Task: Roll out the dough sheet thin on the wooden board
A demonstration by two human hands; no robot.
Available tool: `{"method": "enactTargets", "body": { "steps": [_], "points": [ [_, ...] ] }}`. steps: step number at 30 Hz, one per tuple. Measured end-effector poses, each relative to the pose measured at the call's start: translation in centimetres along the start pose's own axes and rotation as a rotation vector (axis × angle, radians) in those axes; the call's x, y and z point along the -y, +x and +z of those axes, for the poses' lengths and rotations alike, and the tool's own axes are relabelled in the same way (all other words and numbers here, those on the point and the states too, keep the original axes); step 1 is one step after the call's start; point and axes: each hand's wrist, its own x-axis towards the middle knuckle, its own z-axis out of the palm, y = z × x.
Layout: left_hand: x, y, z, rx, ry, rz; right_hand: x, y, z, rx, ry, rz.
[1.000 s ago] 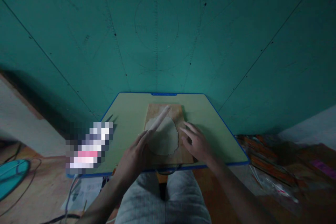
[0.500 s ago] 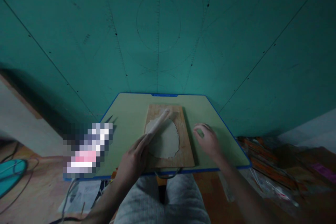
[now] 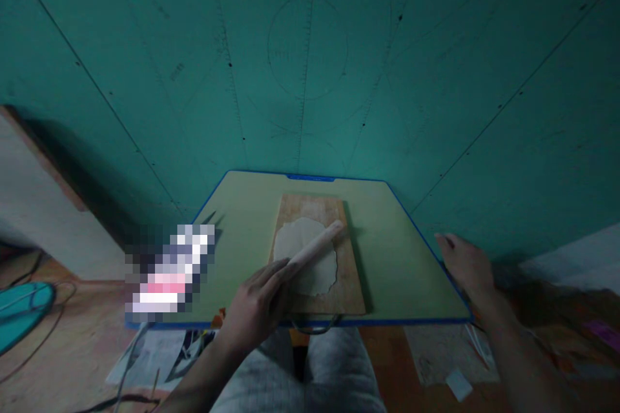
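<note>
Pale wood shows first in my head view: a board lying on the table, with a flat, ragged-edged sheet of dough on it. I see the left hand closed around the near end of the rolling pin, which slants across the dough. The right hand, fingers curled, is by the table's right edge, well apart from the board; I can't tell whether it holds anything.

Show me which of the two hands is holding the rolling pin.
The left hand grips the rolling pin, which slants across the dough. The right hand is well away from it, by the right edge of the table.
</note>
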Motion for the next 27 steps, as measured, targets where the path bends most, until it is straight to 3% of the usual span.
{"method": "enactTargets", "body": {
  "steps": [3,6,9,11,14,19,24,27],
  "points": [
    [-0.1,0.2,-0.1,-0.011,0.009,0.009,7.0,-0.1,0.3,-0.052,0.250,-0.320],
    [-0.1,0.2,-0.1,-0.020,0.013,0.011,15.3,-0.9,0.8,0.028,0.369,-0.642],
    [0.0,0.0,0.0,-0.022,0.025,0.019,21.9,-1.8,1.4,0.184,0.363,-0.824],
    [0.1,-0.1,0.1,-0.020,0.029,0.020,24.7,-2.1,1.8,0.270,0.287,-0.867],
    [0.2,-0.1,0.3,-0.020,0.023,0.009,26.6,-2.0,2.2,0.350,0.162,-0.868],
    [0.0,-0.1,0.3,-0.035,0.006,0.003,26.8,-1.9,2.2,0.425,0.072,-0.870],
    [0.1,-0.1,0.4,-0.025,0.008,-0.009,27.3,-2.0,2.6,0.444,0.043,-0.851],
    [0.3,-0.2,0.6,-0.034,0.020,-0.006,27.0,-1.6,2.9,0.377,0.154,-0.848]
  ]
}}
